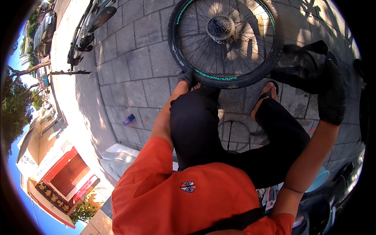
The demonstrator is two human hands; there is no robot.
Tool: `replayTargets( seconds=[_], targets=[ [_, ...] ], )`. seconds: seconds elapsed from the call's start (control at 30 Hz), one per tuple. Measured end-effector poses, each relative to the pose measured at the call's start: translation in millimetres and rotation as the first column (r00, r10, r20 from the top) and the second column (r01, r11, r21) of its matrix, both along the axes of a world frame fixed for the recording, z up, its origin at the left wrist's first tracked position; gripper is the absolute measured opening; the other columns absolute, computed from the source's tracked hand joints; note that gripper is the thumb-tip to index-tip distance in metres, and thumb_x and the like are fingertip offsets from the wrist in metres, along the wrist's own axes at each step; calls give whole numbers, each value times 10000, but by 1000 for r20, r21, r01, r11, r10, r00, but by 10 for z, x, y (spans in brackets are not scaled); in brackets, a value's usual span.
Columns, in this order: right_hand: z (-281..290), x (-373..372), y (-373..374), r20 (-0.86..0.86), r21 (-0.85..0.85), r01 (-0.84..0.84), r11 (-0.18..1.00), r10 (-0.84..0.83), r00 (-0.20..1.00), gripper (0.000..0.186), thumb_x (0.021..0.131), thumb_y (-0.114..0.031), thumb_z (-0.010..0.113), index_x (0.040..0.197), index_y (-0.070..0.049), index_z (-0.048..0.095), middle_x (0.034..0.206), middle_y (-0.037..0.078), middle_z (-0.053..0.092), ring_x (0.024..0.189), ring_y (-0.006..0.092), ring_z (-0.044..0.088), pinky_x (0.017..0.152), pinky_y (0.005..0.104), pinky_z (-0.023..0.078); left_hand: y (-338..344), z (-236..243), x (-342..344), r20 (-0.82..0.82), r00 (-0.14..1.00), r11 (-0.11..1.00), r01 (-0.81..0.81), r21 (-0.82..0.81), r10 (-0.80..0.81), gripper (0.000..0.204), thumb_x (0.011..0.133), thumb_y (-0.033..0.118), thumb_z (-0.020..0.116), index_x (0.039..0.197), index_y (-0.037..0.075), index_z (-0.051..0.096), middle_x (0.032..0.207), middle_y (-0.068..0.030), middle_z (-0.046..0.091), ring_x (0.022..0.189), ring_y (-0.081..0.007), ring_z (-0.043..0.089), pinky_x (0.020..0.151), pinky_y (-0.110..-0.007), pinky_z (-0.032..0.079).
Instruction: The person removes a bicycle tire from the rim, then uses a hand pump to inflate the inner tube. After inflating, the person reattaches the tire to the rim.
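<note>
Black-gloved, my left hand (pixel 187 78) meets the near-left edge of a bicycle wheel (pixel 221 30); its fingers are partly hidden, so I cannot tell how firmly they close. Ahead of that grip, toothed sprockets (pixel 230 29) show at the wheel's centre. My right hand (pixel 332 94), well apart to the right, is curled around a limp black tube (pixel 291 75) that loops leftward to the tyre (pixel 243 82). Between my hands is my sandalled foot (pixel 270 89), on grey paving (pixel 137 66).

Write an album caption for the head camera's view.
Gloved left hand at the edge of a bicycle wheel, gloved right hand holding a looped black band, over sun-dappled grey paving.
</note>
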State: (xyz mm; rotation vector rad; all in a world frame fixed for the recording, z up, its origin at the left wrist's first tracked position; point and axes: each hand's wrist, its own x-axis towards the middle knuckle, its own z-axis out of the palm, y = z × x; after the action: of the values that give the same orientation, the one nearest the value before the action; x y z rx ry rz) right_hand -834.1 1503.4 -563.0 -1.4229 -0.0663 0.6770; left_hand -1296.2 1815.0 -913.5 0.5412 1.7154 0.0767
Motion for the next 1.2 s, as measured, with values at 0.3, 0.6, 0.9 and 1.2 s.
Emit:
replayTargets(
  seconds=[0.3, 0.6, 0.9, 1.2],
  targets=[
    [120, -21, 117, 184, -103, 51, 993, -31, 982, 317, 1081, -142, 536, 1351, -6, 632, 1119, 46, 648, 998, 125, 609, 911, 278, 504, -56, 563, 244, -61, 991, 993, 121, -18, -122, 672, 899, 317, 746, 1473, 94, 477, 1256, -205, 654, 1034, -358, 696, 810, -473, 608],
    [204, -187, 266, 60, -165, 47, 985, -38, 997, 280, 1077, -184, 563, 1268, -17, 682, 983, 21, 650, 854, 107, 604, 790, 269, 506, 652, 341, 146, 74, 997, 996, -22, 81, 16, 636, 931, 467, 743, 1420, 102, 565, 1316, -162, 650, 1171, -359, 632, 958, -533, 550],
    [87, -87, 131, 67, -103, -71, 992, 78, 995, 360, 1080, -158, 540, 1396, -10, 631, 1201, 78, 703, 975, 154, 653, 887, 320, 546, 666, 244, 98, 404, 889, 972, -236, -2, 216, 462, 904, 301, 789, 1234, 20, 626, 1162, -164, 697, 1068, -317, 661, 883, -500, 559],
    [20, -92, 222, 246, -22, 61, 998, -54, 968, 323, 1032, -177, 619, 1280, 7, 713, 1259, 117, 723, 1164, 174, 663, 998, 319, 507, 357, 1234, 468, 275, 961, 836, -149, 529, -2, 315, 857, 46, 783, 1130, 1, 632, 920, -181, 727, 759, -344, 726, 659, -484, 603]
  ],
)
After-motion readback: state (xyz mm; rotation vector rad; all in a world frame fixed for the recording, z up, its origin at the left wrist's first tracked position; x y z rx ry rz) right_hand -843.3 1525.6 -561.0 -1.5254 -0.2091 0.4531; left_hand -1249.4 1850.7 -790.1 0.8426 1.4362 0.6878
